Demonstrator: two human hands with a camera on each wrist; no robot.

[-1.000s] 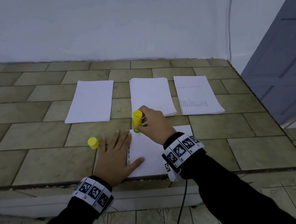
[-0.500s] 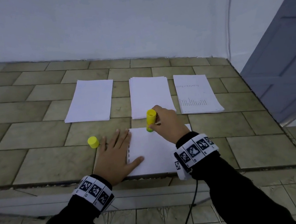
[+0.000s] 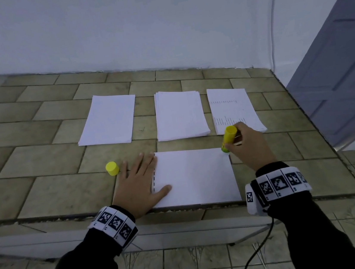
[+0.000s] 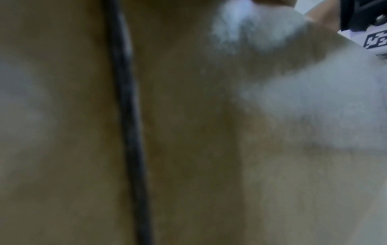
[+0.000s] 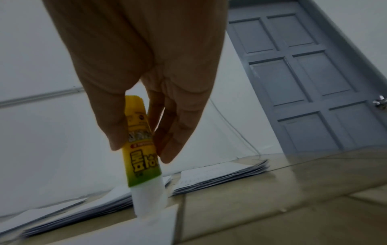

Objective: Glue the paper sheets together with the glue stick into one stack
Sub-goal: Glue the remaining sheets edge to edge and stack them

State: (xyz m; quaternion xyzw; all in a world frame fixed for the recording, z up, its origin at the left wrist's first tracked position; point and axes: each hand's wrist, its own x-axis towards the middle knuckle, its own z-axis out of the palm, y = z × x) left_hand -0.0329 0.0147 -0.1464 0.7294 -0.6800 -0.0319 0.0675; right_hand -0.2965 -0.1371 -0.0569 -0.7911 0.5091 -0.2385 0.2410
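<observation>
Glue stick [image 3: 229,138] now at the far right corner of the near sheet [image 3: 193,175], carried rightward along the far edge from near the left corner a second ago. Right hand [image 3: 249,145] curled round the yellow barrel, white tip pressed to the paper corner. Left hand [image 3: 137,184] unmoved: flat, fingers straight and spread, pinning the sheet's left edge. Yellow cap [image 3: 112,168] upright on the tiled counter [image 3: 44,192], just left of the left fingers. Three paper piles [image 3: 179,115] in a row beyond, well apart from the near sheet. Grey door [image 5: 303,82] at right.
</observation>
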